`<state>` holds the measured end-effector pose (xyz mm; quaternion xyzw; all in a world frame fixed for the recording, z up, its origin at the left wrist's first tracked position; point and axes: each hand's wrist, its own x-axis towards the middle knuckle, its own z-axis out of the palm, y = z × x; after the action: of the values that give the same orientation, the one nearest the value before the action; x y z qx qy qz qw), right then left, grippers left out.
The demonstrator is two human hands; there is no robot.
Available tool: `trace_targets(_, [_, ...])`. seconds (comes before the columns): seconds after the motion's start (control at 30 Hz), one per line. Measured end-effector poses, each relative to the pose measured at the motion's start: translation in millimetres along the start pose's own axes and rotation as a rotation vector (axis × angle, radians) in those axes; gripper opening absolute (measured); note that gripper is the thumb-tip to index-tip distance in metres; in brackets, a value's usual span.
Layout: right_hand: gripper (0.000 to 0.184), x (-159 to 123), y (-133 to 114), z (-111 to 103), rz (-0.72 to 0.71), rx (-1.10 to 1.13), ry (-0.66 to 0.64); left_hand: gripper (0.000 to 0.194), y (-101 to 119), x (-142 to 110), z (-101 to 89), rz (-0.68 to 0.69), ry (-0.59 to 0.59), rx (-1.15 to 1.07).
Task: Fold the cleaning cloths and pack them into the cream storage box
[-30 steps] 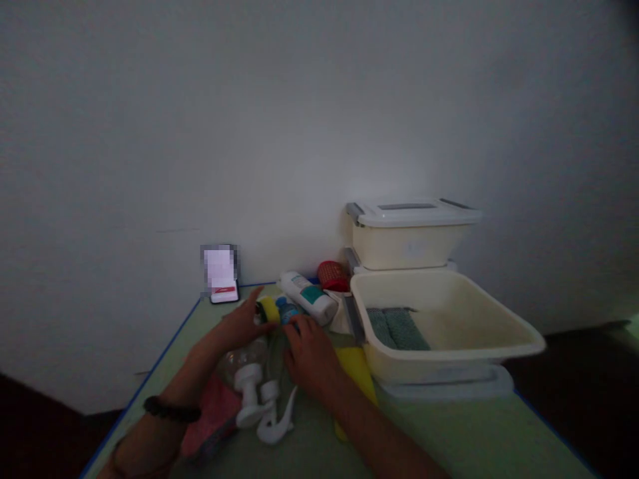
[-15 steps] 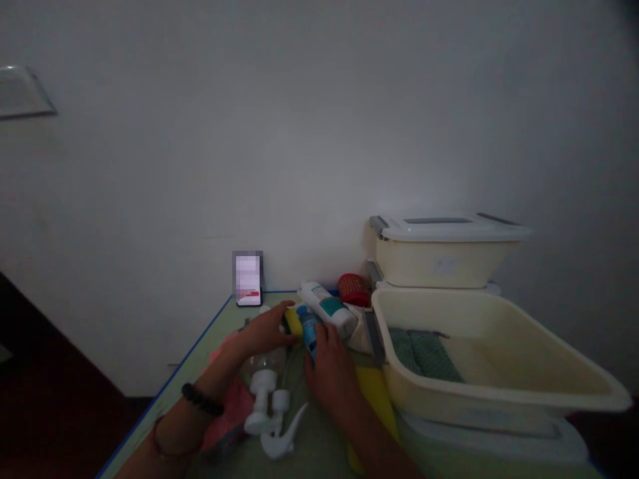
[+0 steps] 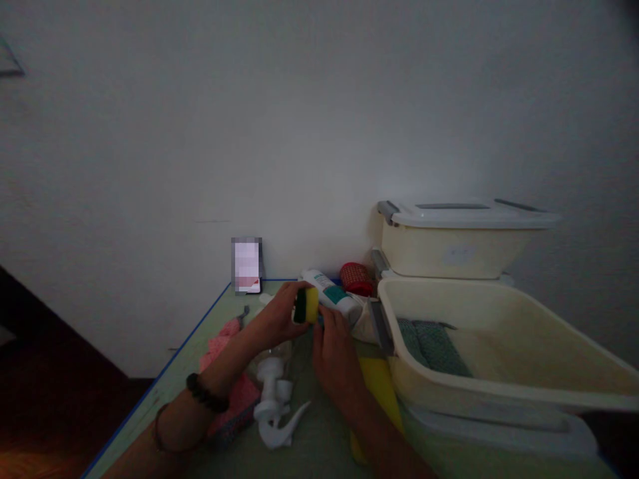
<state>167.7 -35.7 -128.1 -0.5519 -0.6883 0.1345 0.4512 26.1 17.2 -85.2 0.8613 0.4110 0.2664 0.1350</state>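
My left hand (image 3: 283,311) is closed on a sponge (image 3: 311,305), yellow on one side and dark on the other, raised above the table. Close beside it, the fingers of my right hand (image 3: 335,349) curl round a small blue bottle (image 3: 320,320), of which only a sliver shows. Below my left wrist lie white pump heads (image 3: 271,399) on clear bottles, one with a curved spout (image 3: 284,432). A pink cloth (image 3: 224,342) rests under my left forearm. Beneath my right forearm is a flat yellow cloth or pad (image 3: 380,392).
To the right stands an open cream bin (image 3: 509,386) with a green cloth (image 3: 434,349) inside; a lidded bin (image 3: 449,249) is behind. A white bottle (image 3: 332,293), a red basket (image 3: 356,278) and a phone (image 3: 248,266) stand or lie near the wall.
My left hand has lifted the sponge and moved it right, in front of the blue bottle, which is now mostly hidden. The view has shifted slightly.
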Motion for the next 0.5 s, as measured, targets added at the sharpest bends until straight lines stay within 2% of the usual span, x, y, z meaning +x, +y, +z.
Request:
trace_targets(0.2, [0.039,2.5,4.0,2.7,0.03,0.1,0.058,0.055,-4.0,-1.3,-4.5,0.095,-0.023,-0.076])
trace_targets(0.5, [0.039,4.8,9.0,0.8,0.105,0.179,0.071,0.066,2.9,-1.8,-5.7,0.136,-0.037,-0.11])
